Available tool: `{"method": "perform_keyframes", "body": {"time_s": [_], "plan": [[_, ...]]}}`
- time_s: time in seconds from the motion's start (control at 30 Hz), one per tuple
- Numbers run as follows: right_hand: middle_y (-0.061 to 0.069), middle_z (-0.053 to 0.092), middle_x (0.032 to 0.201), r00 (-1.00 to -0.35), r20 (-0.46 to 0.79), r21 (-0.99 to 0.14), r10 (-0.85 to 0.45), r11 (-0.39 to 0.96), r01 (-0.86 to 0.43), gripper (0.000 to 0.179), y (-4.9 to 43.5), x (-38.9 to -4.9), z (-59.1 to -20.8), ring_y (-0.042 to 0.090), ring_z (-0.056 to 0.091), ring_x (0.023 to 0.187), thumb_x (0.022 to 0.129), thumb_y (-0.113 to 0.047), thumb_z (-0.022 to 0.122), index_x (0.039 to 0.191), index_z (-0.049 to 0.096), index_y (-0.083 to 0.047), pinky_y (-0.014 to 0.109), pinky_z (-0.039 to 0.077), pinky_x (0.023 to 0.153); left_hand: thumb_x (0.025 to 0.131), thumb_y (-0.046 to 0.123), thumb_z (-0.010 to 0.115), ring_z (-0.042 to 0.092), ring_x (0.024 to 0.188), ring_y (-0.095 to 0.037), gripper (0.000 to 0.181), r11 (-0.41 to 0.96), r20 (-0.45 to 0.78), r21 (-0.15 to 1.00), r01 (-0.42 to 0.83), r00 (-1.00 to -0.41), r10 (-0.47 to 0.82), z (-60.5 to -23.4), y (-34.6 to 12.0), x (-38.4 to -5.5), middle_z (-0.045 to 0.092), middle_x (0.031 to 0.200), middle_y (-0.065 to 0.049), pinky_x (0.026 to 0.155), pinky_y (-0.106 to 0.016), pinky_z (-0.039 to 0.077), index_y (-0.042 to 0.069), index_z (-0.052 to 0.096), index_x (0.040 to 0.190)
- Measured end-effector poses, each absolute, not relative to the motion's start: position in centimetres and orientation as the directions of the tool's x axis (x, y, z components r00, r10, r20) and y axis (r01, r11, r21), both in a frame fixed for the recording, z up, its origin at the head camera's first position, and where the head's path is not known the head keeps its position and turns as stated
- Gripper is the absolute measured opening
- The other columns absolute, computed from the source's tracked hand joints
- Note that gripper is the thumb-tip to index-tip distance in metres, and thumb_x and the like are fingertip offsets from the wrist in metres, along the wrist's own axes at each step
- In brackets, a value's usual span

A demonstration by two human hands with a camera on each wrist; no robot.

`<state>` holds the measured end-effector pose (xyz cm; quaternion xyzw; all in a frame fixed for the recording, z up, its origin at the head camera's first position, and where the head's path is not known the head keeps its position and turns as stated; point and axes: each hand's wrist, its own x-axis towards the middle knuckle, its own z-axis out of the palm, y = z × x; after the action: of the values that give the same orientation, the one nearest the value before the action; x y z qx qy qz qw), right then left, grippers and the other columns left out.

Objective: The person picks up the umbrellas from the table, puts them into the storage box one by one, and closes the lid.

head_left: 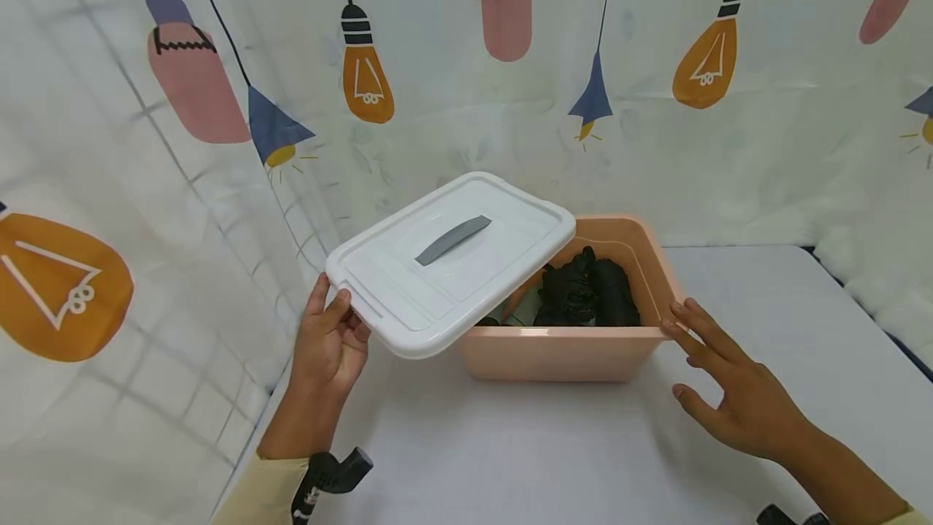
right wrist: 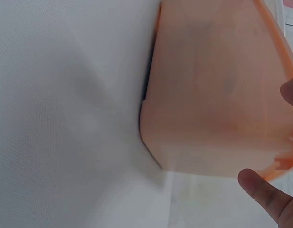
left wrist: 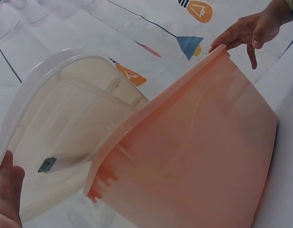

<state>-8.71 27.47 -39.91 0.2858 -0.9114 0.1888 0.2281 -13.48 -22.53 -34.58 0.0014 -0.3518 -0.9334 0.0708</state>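
A white lid [head_left: 452, 266] with a grey handle [head_left: 453, 240] is held tilted over the left part of a peach plastic storage box [head_left: 547, 355]. My left hand [head_left: 330, 347] grips the lid by its left corner, thumb on the top face. In the left wrist view the underside of the lid [left wrist: 75, 109] shows beside the box. My right hand [head_left: 736, 387] is at the box's right front corner, fingers spread and fairly straight, fingertips right at the rim. Inside the box lie black bundled items [head_left: 583, 290]; the lid hides its left part.
The box stands on a white-covered table [head_left: 554, 452]. Behind it and to the left hangs a pale curtain [head_left: 452, 87] printed with lamps and bulbs. The table's right edge [head_left: 867, 306] runs close to the fabric.
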Motion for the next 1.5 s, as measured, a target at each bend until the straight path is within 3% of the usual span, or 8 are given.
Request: {"method": "perform_keyframes", "body": {"time_s": [0.13, 0.37, 0.5, 0.63, 0.83, 1.3, 1.5], "plan": [[0.008, 0.029, 0.166, -0.732, 0.525, -0.22, -0.434, 0.762, -0.61, 0.096, 27.5, -8.7, -40.0, 0.025, 0.072, 0.104, 0.069, -0.008, 0.086, 0.156, 0.046, -0.013, 0.015, 0.052, 0.061, 0.107, 0.001, 0.05, 0.071, 0.089, -0.018, 0.071, -0.752, 0.046, 0.647, 0.128, -0.991, -0.129, -34.6, -22.4, -13.8, 0.058, 0.128, -0.012, 0.068, -0.025, 0.059, 0.022, 0.014, 0.165], [0.009, 0.03, 0.166, -0.726, 0.533, -0.225, -0.434, 0.755, -0.616, 0.096, 27.7, -8.7, -40.2, 0.017, 0.07, 0.11, 0.068, -0.007, 0.085, 0.155, 0.046, -0.013, 0.016, 0.054, 0.064, 0.107, 0.001, 0.048, 0.07, 0.089, -0.018, 0.07, -0.765, 0.042, 0.634, 0.108, -0.993, -0.106, -34.4, -22.1, -14.1, 0.06, 0.126, -0.012, 0.065, -0.024, 0.058, 0.021, 0.014, 0.165], [0.01, 0.029, 0.166, -0.728, 0.531, -0.237, -0.433, 0.749, -0.618, 0.095, 27.7, -8.6, -40.2, 0.023, 0.072, 0.105, 0.069, -0.006, 0.084, 0.156, 0.045, -0.012, 0.016, 0.053, 0.06, 0.107, 0.002, 0.048, 0.069, 0.087, -0.016, 0.068, -0.752, 0.021, 0.652, 0.093, -0.994, -0.105, -34.2, -21.8, -14.4, 0.06, 0.123, -0.01, 0.063, -0.021, 0.057, 0.022, 0.016, 0.164], [0.01, 0.028, 0.166, -0.738, 0.521, -0.249, -0.429, 0.751, -0.612, 0.095, 27.7, -8.5, -40.2, 0.028, 0.074, 0.096, 0.07, -0.005, 0.083, 0.156, 0.044, -0.012, 0.015, 0.052, 0.057, 0.108, 0.003, 0.048, 0.068, 0.088, -0.015, 0.072, -0.744, 0.008, 0.663, 0.079, -0.995, -0.098, -33.9, -21.5, -14.5, 0.058, 0.123, -0.01, 0.064, -0.02, 0.057, 0.024, 0.011, 0.165], [0.009, 0.026, 0.167, -0.749, 0.504, -0.245, -0.429, 0.761, -0.601, 0.093, 27.7, -8.6, -40.2, 0.027, 0.074, 0.097, 0.072, -0.007, 0.081, 0.157, 0.043, -0.013, 0.016, 0.054, 0.06, 0.107, 0.005, 0.05, 0.068, 0.089, -0.015, 0.082, -0.746, -0.005, 0.663, 0.06, -0.996, -0.084, -33.8, -21.4, -14.7, 0.057, 0.123, -0.009, 0.065, -0.02, 0.057, 0.027, -0.001, 0.166], [0.009, 0.028, 0.166, -0.736, 0.521, -0.237, -0.433, 0.755, -0.612, 0.096, 27.6, -8.6, -40.0, 0.025, 0.075, 0.095, 0.069, -0.006, 0.084, 0.156, 0.045, -0.013, 0.015, 0.053, 0.06, 0.105, 0.005, 0.055, 0.069, 0.097, -0.014, 0.081, -0.766, -0.037, 0.642, 0.024, -0.997, -0.062, -33.7, -21.2, -15.4, 0.056, 0.125, -0.008, 0.074, -0.023, 0.058, 0.027, 0.007, 0.166], [0.009, 0.029, 0.166, -0.736, 0.521, -0.232, -0.431, 0.759, -0.609, 0.096, 27.5, -8.5, -39.8, 0.025, 0.074, 0.096, 0.069, -0.005, 0.085, 0.156, 0.045, -0.013, 0.014, 0.052, 0.061, 0.107, 0.005, 0.05, 0.069, 0.095, -0.014, 0.075, -0.758, -0.031, 0.652, 0.013, -0.999, -0.043, -33.6, -21.1, -15.6, 0.056, 0.125, -0.008, 0.073, -0.021, 0.058, 0.025, 0.007, 0.166]]}}
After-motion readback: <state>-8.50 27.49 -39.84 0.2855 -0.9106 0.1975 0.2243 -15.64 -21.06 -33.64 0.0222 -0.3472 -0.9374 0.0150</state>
